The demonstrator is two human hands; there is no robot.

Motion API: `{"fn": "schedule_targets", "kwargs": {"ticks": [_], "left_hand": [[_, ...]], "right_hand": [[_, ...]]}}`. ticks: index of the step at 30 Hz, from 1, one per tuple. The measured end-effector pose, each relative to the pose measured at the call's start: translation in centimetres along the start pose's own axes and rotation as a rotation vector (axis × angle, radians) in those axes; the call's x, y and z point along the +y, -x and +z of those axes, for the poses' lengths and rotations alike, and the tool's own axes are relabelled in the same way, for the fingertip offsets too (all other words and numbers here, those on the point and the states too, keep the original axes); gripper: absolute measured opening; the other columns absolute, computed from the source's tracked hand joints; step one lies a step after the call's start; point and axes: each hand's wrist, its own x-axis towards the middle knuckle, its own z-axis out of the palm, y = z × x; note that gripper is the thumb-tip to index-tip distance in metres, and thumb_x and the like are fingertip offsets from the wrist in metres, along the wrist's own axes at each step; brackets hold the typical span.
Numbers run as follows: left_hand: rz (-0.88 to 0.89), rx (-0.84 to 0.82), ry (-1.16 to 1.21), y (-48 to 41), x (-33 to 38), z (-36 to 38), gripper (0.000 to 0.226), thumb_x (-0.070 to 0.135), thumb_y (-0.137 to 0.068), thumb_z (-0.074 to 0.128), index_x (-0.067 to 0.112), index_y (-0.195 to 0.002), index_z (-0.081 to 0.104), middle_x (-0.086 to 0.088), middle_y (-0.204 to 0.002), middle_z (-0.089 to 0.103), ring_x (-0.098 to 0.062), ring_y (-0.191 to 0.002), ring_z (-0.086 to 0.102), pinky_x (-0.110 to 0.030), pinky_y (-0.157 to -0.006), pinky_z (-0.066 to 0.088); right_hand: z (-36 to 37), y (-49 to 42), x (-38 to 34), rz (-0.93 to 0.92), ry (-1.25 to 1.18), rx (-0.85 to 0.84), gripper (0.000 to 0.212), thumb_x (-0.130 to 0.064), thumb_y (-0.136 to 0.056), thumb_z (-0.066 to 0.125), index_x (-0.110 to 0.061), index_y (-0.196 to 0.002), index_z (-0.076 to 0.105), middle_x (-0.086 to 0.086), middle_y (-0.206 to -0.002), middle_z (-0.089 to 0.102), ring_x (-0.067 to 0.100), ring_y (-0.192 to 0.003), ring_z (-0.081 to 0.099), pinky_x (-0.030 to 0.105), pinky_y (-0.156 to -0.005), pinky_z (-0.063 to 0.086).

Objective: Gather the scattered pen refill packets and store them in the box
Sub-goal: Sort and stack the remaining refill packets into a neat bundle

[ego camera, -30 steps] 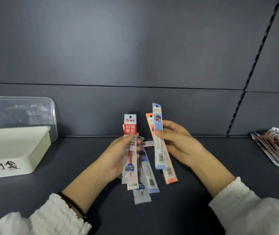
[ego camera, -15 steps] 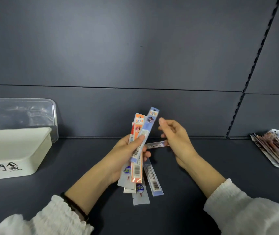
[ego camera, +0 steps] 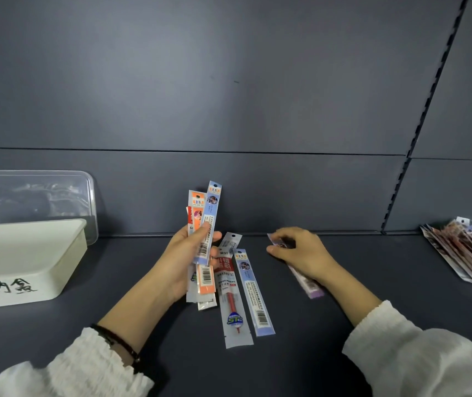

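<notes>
While left hand [ego camera: 184,259] clasps packet bundle [ego camera: 205,224], right hand [ego camera: 300,252] pinches purple packet [ego camera: 307,283].

A clear plastic lid [ego camera: 37,196] is leaning upright against the dark grey wall panel [ego camera: 229,96] at the back left. A dark counter [ego camera: 343,282] is stretching across the view. At the far right, a fanned pile of printed packets [ego camera: 469,250] is lying on it, slightly blurred.

Reads "5T" on red refill packet [ego camera: 234,299] just right of left hand [ego camera: 184,260]; black handwritten characters, partly cut off, on white box [ego camera: 25,265] far left.
</notes>
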Motion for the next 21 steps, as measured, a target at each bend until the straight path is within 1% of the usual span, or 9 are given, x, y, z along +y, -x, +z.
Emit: {"fn": "schedule_targets", "kwargs": {"ticks": [3,5,7,10,12,14,16,19,21], "left_hand": [[0.002,0.020,0.001,-0.1,-0.1,0.0,0.026,0.024,-0.096,0.054,0.011,-0.119,0.056,-0.001,-0.072,0.066,-0.010,-0.045,0.053,-0.023,-0.042,0.049],[0.006,0.036,0.011,-0.2,-0.1,-0.1,0.027,0.025,-0.096,0.054,0.013,-0.120,0.056,-0.002,-0.078,0.067,-0.010,-0.046,0.054,-0.023,-0.042,0.049],[0.001,0.037,0.021,-0.3,-0.3,-0.1,0.027,0.027,-0.096,0.054,0.013,-0.120,0.056,-0.003,-0.078,0.065,-0.010,-0.046,0.052,-0.023,-0.042,0.049],[-0.025,0.017,0.035,-0.3,-0.5,0.0,0.028,0.032,-0.094,0.056,0.015,-0.116,0.056,-0.002,-0.076,0.062,-0.010,-0.044,0.049,-0.023,-0.041,0.047],[-0.036,0.015,0.034,-0.4,-0.6,0.0,0.029,0.035,-0.093,0.056,0.017,-0.116,0.057,-0.002,-0.077,0.061,-0.009,-0.043,0.048,-0.022,-0.041,0.046],[-0.040,0.016,0.044,-0.5,-0.6,0.0,0.027,0.034,-0.093,0.057,0.017,-0.114,0.056,-0.002,-0.078,0.060,-0.008,-0.042,0.047,-0.022,-0.040,0.045],[-0.039,0.013,0.058,-0.6,-0.6,-0.1,0.025,0.034,-0.093,0.057,0.017,-0.112,0.056,-0.003,-0.078,0.060,-0.009,-0.043,0.047,-0.021,-0.040,0.045],[-0.034,0.019,0.049,-0.7,-0.7,-0.3,0.025,0.034,-0.093,0.057,0.019,-0.112,0.057,-0.002,-0.078,0.060,-0.009,-0.045,0.048,-0.021,-0.041,0.046],[-0.027,0.019,0.037,-0.7,-0.7,-0.4,0.024,0.034,-0.093,0.057,0.020,-0.113,0.057,-0.002,-0.078,0.060,-0.009,-0.046,0.048,-0.021,-0.042,0.046]], "right_hand": [[-0.5,0.3,-0.2,0.110,0.157,0.000,0.069,-0.056,-0.073,0.071,-0.021,-0.130,0.053,0.001,-0.132,0.050,0.020,-0.122,0.049,0.035,-0.099,0.044],[-0.7,0.5,-0.5,0.179,0.351,-0.080,0.080,-0.066,-0.071,0.066,-0.019,-0.133,0.049,0.003,-0.135,0.045,0.023,-0.127,0.043,0.042,-0.101,0.043],[-0.7,0.8,-1.0,0.174,0.407,-0.156,0.074,-0.063,-0.074,0.066,-0.017,-0.131,0.052,0.005,-0.134,0.046,0.023,-0.125,0.043,0.040,-0.100,0.044],[-0.6,1.1,-1.6,0.111,0.285,-0.184,0.060,-0.054,-0.077,0.069,-0.013,-0.121,0.063,0.004,-0.124,0.057,0.019,-0.110,0.056,0.034,-0.093,0.049],[-0.3,1.6,-2.4,0.101,0.244,-0.207,0.065,-0.066,-0.073,0.064,-0.009,-0.105,0.070,0.005,-0.115,0.057,0.020,-0.102,0.059,0.032,-0.084,0.051],[0.2,2.3,-3.4,0.100,0.290,-0.262,0.069,-0.077,-0.066,0.058,-0.011,-0.086,0.068,0.004,-0.111,0.048,0.020,-0.104,0.053,0.034,-0.083,0.050],[0.8,2.9,-4.3,0.093,0.374,-0.314,0.060,-0.077,-0.065,0.060,-0.018,-0.076,0.057,0.002,-0.115,0.041,0.020,-0.114,0.042,0.037,-0.091,0.047],[0.7,3.0,-4.6,0.060,0.430,-0.359,0.058,-0.067,-0.070,0.066,-0.017,-0.098,0.060,0.003,-0.120,0.038,0.020,-0.115,0.039,0.036,-0.095,0.044],[-0.1,2.6,-4.3,0.072,0.360,-0.371,0.054,-0.055,-0.075,0.070,-0.015,-0.111,0.064,0.001,-0.114,0.043,0.017,-0.103,0.048,0.030,-0.087,0.046]]}}
